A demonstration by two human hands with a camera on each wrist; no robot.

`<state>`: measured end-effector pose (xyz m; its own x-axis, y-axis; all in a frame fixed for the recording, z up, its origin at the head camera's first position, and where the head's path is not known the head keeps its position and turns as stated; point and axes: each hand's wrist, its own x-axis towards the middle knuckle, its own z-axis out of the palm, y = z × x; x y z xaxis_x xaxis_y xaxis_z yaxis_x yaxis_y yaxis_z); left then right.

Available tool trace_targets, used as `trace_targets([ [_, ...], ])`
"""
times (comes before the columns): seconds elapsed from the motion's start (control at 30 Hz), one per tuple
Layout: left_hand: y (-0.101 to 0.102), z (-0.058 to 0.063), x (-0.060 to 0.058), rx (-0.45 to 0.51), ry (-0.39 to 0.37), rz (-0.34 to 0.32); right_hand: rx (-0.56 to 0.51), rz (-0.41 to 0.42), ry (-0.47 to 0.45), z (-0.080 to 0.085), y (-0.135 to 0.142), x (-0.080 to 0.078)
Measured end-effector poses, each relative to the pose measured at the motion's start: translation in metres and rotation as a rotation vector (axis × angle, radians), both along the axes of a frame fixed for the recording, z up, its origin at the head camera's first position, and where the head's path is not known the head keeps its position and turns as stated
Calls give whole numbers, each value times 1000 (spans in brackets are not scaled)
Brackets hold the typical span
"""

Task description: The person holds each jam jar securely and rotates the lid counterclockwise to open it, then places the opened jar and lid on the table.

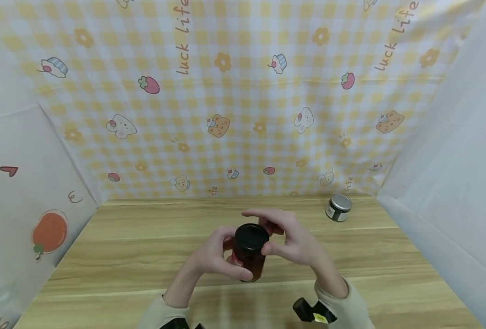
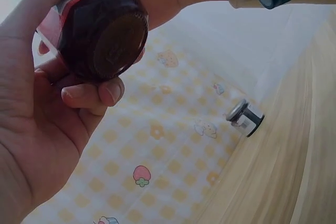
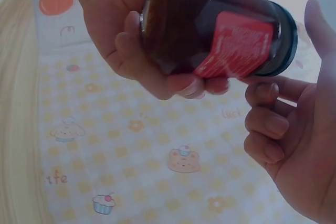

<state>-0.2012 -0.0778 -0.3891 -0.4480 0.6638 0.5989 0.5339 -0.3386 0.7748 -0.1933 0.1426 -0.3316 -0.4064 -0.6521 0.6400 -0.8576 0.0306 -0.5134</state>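
Note:
A dark glass jar (image 1: 248, 258) with a red label (image 3: 233, 43) and a black lid (image 1: 251, 235) is held up above the wooden table (image 1: 123, 246), tilted. My left hand (image 1: 220, 256) grips the jar's body from the left, fingers wrapped under it. My right hand (image 1: 277, 237) arches over the lid, thumb against the lid's rim and fingers curled around its far side. In the left wrist view the jar's round base (image 2: 113, 38) faces the camera, with my left fingers (image 2: 89, 94) curled beneath it. The right wrist view shows my right fingers (image 3: 268, 124) bent just beside the lid (image 3: 286, 38).
A small jar with a silver lid (image 1: 339, 207) stands at the table's back right, near the checked cloth backdrop (image 1: 243, 114). White panels wall in both sides. A black strap (image 1: 308, 310) sits on my right sleeve.

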Motion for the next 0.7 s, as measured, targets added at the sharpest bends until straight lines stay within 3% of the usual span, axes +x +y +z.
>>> trace_targets([
  [0.17,3,2,3,-47,-9,140,12,-85,5,4,7,2],
  [0.43,11,5,9,-159,22,417,77,-281,72,6,13,3],
  [0.57,16,5,12,-185,16,505,123,-376,89,5,13,2],
  [0.7,20,4,13,-183,91,638,169,-474,94,4,12,2],
])
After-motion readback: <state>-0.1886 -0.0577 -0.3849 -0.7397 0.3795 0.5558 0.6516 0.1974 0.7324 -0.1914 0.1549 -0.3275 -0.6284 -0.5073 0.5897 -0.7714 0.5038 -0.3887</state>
